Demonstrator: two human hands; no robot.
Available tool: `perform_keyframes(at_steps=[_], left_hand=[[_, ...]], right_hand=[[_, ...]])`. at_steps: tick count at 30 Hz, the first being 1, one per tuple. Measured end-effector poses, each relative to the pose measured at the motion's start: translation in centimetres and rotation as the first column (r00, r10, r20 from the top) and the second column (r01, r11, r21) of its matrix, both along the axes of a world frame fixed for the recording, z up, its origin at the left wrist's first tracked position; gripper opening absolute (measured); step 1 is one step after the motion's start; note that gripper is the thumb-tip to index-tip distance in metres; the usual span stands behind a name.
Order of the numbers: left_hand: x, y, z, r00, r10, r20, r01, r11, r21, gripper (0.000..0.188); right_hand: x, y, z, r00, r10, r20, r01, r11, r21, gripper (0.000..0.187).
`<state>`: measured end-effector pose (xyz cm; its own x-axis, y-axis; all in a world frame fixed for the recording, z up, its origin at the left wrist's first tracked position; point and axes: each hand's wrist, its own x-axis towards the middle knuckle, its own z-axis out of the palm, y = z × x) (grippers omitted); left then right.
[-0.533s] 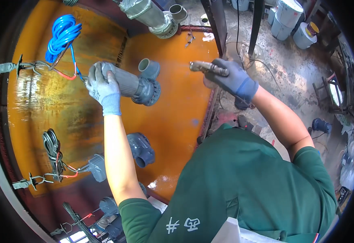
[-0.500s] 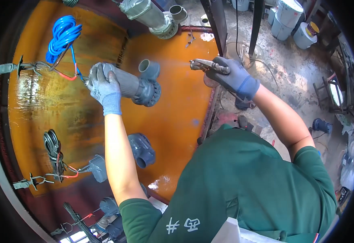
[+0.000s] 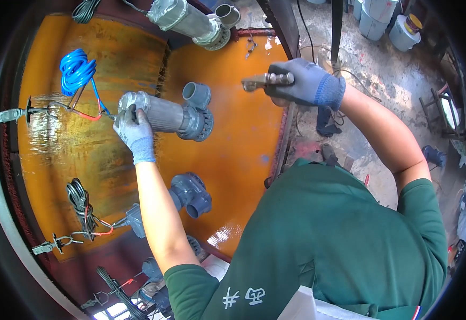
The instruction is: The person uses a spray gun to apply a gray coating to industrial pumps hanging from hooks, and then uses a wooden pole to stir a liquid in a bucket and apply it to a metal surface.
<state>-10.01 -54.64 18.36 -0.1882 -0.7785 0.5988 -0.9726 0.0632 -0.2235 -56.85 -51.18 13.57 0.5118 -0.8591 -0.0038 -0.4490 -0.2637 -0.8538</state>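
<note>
A glossy, stained orange booth lining (image 3: pixel 238 154) spreads behind the gray submersible pump (image 3: pixel 161 113), with scuffed concrete floor (image 3: pixel 369 66) well off to the pump's right. Left of the pump, a wire hook (image 3: pixel 57 105) leads to its cable end, probably taking the weight, while the blue cable coil (image 3: pixel 77 72) is bundled up and left of the pump, likely to be clear of it. Your left hand (image 3: pixel 133 129) is at the pump's cable end, gloved fingers bent over its rim, apparently to steady it. Right of the pump and apart from it, your right hand (image 3: pixel 310 82) has its fingers wrapped around a metal spray gun (image 3: pixel 265 81), whose nozzle faces toward the pump's side, seemingly held off to leave a gap. Your left forearm (image 3: pixel 161 208) comes up nearly straight from below the pump; your right elbow bends outward, bringing that right forearm (image 3: pixel 374 120) diagonally in toward it. A second gray pump (image 3: pixel 190 193) sits below the first.
</note>
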Motion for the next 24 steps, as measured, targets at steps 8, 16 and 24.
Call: perform_keyframes(at_steps=[8, 16, 24], left_hand=[[-7.8, 2.6, 9.1, 0.914, -0.406, -0.009, 0.346, 0.788, -0.509, 0.041], [-15.5, -0.2, 18.2, 0.933, -0.348, 0.096, 0.359, 0.92, -0.154, 0.038], [-14.0, 3.4, 16.7, 0.947, -0.307, 0.09, 0.32, 0.926, -0.201, 0.035]], right_hand=[[-2.3, 0.4, -3.7, 0.988, 0.153, 0.014, -0.154, 0.988, 0.025, 0.03], [-4.5, -1.6, -6.2, 0.95, -0.188, 0.251, 0.151, 0.976, 0.16, 0.03], [-6.3, -1.5, -4.3, 0.972, 0.231, 0.037, -0.234, 0.961, 0.149, 0.034]])
